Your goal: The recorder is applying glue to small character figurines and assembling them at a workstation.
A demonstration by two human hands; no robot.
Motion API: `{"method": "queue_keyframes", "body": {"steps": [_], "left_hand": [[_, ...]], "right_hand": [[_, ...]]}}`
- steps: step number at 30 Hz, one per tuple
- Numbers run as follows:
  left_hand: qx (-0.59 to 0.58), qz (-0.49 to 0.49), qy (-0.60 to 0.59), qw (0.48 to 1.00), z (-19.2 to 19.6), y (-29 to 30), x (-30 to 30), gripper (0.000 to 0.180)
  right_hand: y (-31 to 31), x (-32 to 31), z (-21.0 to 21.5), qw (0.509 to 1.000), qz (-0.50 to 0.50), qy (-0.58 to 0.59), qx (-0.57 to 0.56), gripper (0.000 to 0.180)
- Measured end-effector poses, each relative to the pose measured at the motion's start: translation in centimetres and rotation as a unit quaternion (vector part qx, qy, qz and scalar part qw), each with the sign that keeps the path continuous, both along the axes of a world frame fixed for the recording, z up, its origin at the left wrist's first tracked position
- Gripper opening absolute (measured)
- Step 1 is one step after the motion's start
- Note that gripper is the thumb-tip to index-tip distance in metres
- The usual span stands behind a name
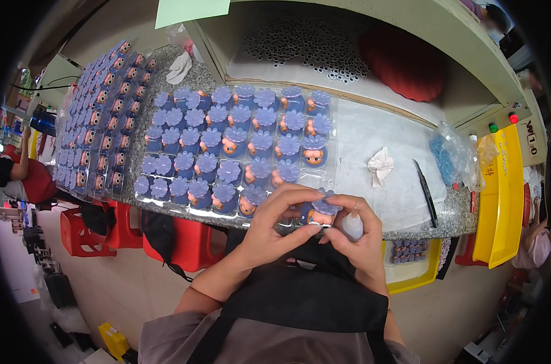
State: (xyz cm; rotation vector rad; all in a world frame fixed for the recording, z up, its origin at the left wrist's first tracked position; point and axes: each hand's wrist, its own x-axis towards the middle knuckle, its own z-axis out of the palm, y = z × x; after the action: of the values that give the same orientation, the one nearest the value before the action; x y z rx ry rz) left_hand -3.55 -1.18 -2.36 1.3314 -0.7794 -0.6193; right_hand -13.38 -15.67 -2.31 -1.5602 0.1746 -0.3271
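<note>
Grey speckled stone makes the surface of the worktop (460, 213), and behind it stands a pale shelf (257, 79) with many small eye pieces (287, 42) and a red dish (403, 64). One small figure (320, 215), which has a purple flower-shaped top and a blue body, is raised between both hands at the front edge of the worktop, just before the clear tray (318, 177). From the left side, the left hand (275, 221) grasps this figure with its thumb and bent fingers. From the right side, the right hand (361, 246) pinches the same figure with thumb and forefinger, and its fingers hold also a small whitish bottle (352, 226), whose thin tip points upward. Rows of similar figures (210, 139) fill most of the tray; other trays, also loaded, stand close together at the far left (90, 136). To the right of the tray lies a white sheet (354, 118), carrying a crumpled tissue (380, 167) and a slim black tool (426, 194). Further right are a clear bag (454, 155) with blue contents and a tilted yellow bin (500, 206).
</note>
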Motion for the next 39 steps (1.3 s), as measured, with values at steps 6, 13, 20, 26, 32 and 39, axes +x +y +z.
{"method": "queue_keyframes", "body": {"steps": [6,13,20,26,32,39], "left_hand": [[0.003,-0.016,0.012,1.000,0.0,-0.1,0.4,0.041],[0.054,0.068,-0.094,0.992,0.7,-1.3,3.6,0.043],[0.195,0.026,-0.432,0.880,-0.3,-2.6,4.1,0.025],[0.202,0.053,-0.488,0.847,1.2,-3.5,4.7,0.023],[0.251,0.096,-0.519,0.811,0.5,-6.9,7.0,0.022],[0.276,0.010,-0.462,0.843,0.9,-7.2,8.0,0.020]], "right_hand": [[-0.1,0.2,0.6,0.993,-0.005,-0.012,-0.116,0.042],[-3.0,-0.3,2.4,0.986,-0.162,-0.024,0.020,0.057],[-3.1,-1.5,1.7,0.984,-0.174,0.008,0.036,0.052],[-3.6,-1.7,1.2,0.986,-0.165,0.015,0.027,0.051],[-3.1,-1.9,1.2,0.982,-0.181,0.016,0.044,0.051],[-3.1,-1.8,0.9,0.982,-0.185,0.010,0.044,0.050]]}}
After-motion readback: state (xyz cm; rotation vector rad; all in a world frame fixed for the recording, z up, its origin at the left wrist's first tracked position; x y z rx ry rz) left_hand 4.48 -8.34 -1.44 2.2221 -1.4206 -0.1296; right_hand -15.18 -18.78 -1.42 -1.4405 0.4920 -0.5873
